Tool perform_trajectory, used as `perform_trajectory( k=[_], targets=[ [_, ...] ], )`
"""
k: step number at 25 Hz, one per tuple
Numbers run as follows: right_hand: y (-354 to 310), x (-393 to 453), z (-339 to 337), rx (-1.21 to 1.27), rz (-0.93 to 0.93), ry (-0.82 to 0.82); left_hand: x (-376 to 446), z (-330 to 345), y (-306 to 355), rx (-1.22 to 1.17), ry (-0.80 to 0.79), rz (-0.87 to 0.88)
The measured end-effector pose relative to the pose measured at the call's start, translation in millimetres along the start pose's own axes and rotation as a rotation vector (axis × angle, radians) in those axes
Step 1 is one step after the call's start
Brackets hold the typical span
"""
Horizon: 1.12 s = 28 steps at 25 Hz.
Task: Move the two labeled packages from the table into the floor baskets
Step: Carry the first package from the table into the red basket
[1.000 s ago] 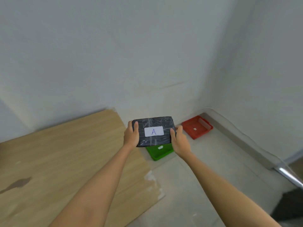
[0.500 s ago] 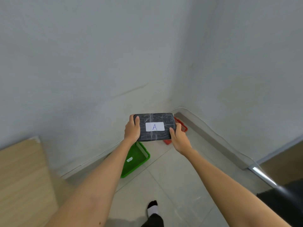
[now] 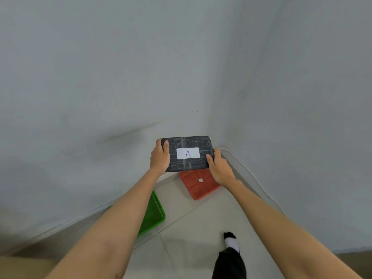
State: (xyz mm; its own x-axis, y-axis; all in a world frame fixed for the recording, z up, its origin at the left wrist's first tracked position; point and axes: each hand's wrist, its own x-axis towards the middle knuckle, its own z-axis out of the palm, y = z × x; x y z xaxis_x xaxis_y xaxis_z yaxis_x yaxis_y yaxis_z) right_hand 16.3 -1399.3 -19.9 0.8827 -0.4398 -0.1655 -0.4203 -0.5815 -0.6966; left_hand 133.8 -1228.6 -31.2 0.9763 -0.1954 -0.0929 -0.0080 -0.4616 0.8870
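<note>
A black wrapped package [image 3: 189, 143] with a white label marked "A" is held flat in the air by both hands. My left hand [image 3: 160, 158] grips its left end and my right hand [image 3: 219, 168] grips its right end. Directly below the package, on the floor in the room corner, lies the red basket [image 3: 198, 186] with a small white tag inside. The green basket [image 3: 154, 213] sits on the floor to the left, partly hidden behind my left forearm. The second package is out of view.
Grey walls meet in a corner just behind the baskets, with a white cable [image 3: 247, 170] along the right baseboard. My foot in a black and white sock [image 3: 231, 241] steps on the tiled floor. A wooden edge [image 3: 18, 266] shows at bottom left.
The view has swung right and closer to the corner. The table has dropped out of sight, the red basket now lies under the package, and the green basket has shifted left.
</note>
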Motion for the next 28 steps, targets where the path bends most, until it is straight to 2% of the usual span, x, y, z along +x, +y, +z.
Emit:
perform_trajectory(
  k=[5,9,14,18,28],
  targets=[
    [66,126,-48,-0.030,-0.133,-0.155,69,104,17,-0.027,0.143,-0.081],
    [122,204,-84,-0.081,-0.241,-0.282,93,186,22,-0.102,0.260,-0.218],
    [207,264,-81,-0.011,-0.231,-0.364,109,276,-4,-0.119,0.293,-0.321],
    [299,312,-19,0.057,-0.198,-0.342,140,351,-83,-0.133,0.296,-0.358],
    [552,441,227,0.184,-0.206,-0.283,239,526,-370,-0.285,0.290,-0.532]
  ],
)
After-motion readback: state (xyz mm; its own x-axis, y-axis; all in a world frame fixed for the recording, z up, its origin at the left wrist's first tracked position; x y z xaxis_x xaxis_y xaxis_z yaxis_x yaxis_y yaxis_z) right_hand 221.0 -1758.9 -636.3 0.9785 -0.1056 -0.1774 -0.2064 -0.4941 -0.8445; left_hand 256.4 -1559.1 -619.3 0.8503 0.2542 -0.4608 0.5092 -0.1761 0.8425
